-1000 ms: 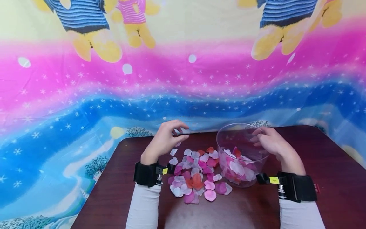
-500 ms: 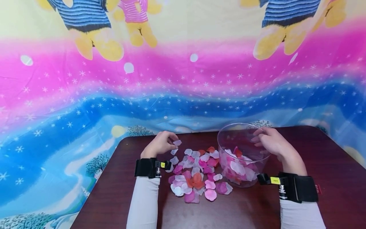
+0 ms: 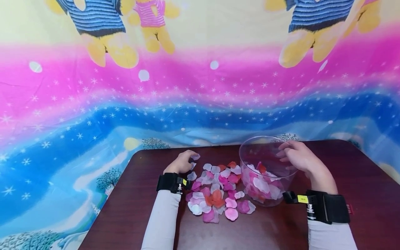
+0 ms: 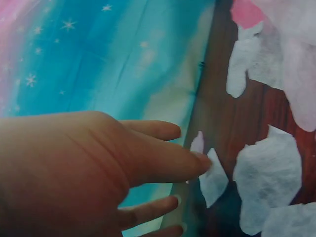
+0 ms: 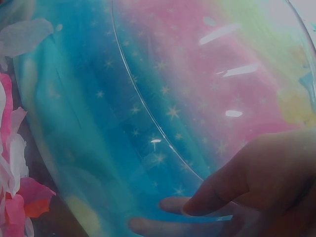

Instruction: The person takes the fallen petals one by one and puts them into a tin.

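Table (image 3: 250,236): dark, slightly glossy, so light stuff should slide on it. Clear tub (image 3: 265,177) stands upright on it, at 2 o'clock from the heap of loose petals (image 3: 215,198). Looks like thin plastic: I'd expect light, slick, a bit springy, easy to scoot or tip, may crack if squeezed hard. Best hold is the rim, thumb and fingers either side of the wall. Heap is pink, white and red, overlapping; reads as cloth up close, so soft, near weightless, likely to cling in twos and threes. Batch inside the tub (image 3: 261,185): same stuff, low down. My hands are well apart. Right hand (image 3: 298,156) grips the tub rim at its 3 o'clock. Left hand (image 3: 182,162) is at the heap's 10 o'clock, fingers loose and spread, by a lilac petal (image 3: 196,157); can't tell if I'm touching it. Pinch a raised edge; pressing would probably just skid it.
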### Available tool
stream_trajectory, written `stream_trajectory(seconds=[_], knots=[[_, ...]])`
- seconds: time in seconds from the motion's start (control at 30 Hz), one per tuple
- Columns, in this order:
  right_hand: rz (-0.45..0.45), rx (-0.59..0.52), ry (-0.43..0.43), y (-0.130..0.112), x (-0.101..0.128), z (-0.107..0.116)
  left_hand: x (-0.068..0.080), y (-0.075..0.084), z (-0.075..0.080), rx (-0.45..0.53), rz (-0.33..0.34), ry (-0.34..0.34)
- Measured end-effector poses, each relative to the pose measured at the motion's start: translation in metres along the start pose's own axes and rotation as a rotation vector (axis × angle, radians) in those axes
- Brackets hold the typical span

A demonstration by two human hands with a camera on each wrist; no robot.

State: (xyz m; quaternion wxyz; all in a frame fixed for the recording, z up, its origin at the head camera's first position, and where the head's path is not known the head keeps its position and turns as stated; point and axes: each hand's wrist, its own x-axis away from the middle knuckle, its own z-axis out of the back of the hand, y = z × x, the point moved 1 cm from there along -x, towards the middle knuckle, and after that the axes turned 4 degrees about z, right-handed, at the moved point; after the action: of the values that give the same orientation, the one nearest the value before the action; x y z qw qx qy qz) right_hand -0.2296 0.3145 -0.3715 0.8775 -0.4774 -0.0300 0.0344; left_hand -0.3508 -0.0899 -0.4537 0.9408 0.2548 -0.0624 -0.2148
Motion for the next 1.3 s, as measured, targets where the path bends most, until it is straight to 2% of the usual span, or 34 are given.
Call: stream_trajectory(seconds=[0.1, 0.2, 0.43, 0.73, 0.97, 1.13, 1.3], knots=[[0.0, 0.001, 0.001, 0.0, 0.0, 0.0, 0.0, 0.0, -0.002, -0.001, 0.04, -0.042], [-0.002, -0.003, -0.004, 0.0, -0.001, 0.0, 0.001, 0.0, -0.003, -0.02, 0.08, -0.055], [-0.007, -0.002, -0.008, 0.001, 0.0, -0.001, 0.003, 0.001, -0.004, 0.001, 0.119, -0.023], [0.0, -0.017, -0.005, 0.001, 0.0, 0.0, 0.004, 0.002, 0.001, 0.045, 0.155, -0.045], [-0.002, -0.016, -0.006, 0.001, 0.0, 0.001, 0.006, 0.003, 0.005, 0.002, 0.186, -0.027], [-0.002, -0.012, -0.004, 0.001, 0.0, 0.0, 0.009, 0.008, 0.014, -0.03, 0.148, -0.015], [-0.003, -0.006, 0.0, 0.0, 0.001, 0.0, 0.014, 0.024, 0.029, -0.028, 0.055, 0.022]])
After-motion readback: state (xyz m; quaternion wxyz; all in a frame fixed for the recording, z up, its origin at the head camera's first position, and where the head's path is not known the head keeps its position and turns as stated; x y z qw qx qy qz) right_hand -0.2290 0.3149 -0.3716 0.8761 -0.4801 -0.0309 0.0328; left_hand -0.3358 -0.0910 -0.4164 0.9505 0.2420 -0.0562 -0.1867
